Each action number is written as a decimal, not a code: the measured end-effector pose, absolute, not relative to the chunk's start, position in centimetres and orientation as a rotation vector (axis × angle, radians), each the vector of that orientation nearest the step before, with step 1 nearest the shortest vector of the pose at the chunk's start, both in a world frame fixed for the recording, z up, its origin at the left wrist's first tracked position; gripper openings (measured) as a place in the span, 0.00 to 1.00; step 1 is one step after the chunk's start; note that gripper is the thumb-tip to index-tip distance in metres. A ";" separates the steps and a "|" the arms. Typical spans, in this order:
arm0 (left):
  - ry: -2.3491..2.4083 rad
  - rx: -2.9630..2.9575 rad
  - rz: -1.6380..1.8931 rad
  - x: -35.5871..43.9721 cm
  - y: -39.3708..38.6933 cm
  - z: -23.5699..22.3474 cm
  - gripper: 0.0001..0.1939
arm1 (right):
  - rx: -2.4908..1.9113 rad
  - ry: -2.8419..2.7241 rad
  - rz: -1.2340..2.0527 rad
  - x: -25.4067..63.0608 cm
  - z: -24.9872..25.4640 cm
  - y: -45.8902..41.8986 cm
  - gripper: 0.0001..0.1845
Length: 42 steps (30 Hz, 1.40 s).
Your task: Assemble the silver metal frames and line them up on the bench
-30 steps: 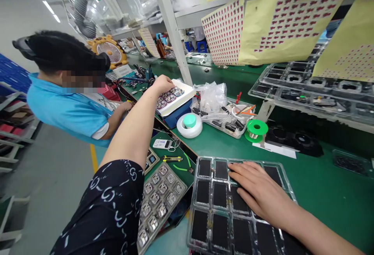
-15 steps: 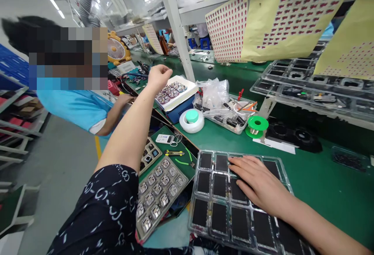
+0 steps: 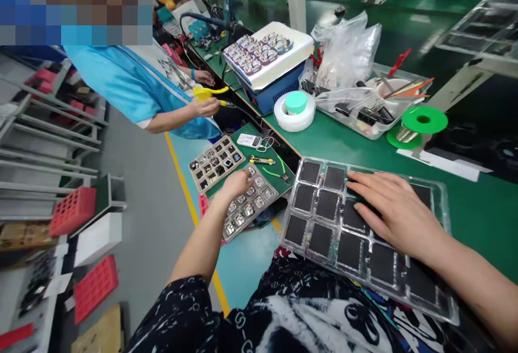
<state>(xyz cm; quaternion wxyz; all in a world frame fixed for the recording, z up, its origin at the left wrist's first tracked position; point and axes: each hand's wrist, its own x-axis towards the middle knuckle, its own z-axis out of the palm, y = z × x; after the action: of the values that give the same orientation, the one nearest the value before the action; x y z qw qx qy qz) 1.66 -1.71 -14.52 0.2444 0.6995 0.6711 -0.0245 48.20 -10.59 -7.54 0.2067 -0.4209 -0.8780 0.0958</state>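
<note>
My left hand (image 3: 237, 184) is lowered over the far end of a beige-grey compartment tray (image 3: 222, 230) of small silvery square parts. Its fingers are drawn together at the tray's upper corner; what they hold, if anything, is hidden. My right hand (image 3: 390, 207) lies flat, fingers stretched out, on a clear plastic tray (image 3: 366, 242) with black rectangular pads in its compartments. That tray rests partly on the green bench and overhangs its front edge towards my lap.
Left of the bench, a co-worker in blue (image 3: 133, 86) holds a yellow-handled cable. Tape roll (image 3: 285, 118), solder spool (image 3: 424, 120), parts bin (image 3: 366, 126) and a blue box topped with round parts (image 3: 267, 86) stand behind. Green-handled cutters (image 3: 275, 172) and a second compartment tray (image 3: 197, 180) lie left.
My left hand has come down and back from near the parts-topped box to the tray of silvery parts. The view has tilted downward. My right hand stays on the clear tray.
</note>
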 end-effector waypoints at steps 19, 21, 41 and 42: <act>2.157 1.884 -0.024 -1.6 4.0 -24.7 0.17 | -1.169 -2.477 0.103 49.1 -9.3 -10.5 0.23; 2.144 1.878 -0.049 -2.1 4.1 -25.1 0.17 | -1.173 -2.487 0.101 49.1 -9.1 -10.6 0.23; 1.855 1.946 -0.096 -3.5 6.1 -23.4 0.13 | -1.220 -2.491 0.126 48.7 -8.1 -11.2 0.29; 1.852 1.961 -0.107 -3.2 5.9 -23.0 0.13 | -1.219 -2.491 0.123 48.8 -8.2 -11.2 0.29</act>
<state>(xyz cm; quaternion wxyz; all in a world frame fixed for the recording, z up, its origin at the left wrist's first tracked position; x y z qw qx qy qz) -3.19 5.92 -23.04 0.2191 0.7088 0.6694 -0.0388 48.77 -11.22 -8.16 0.1818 -0.4317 -0.8825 0.0436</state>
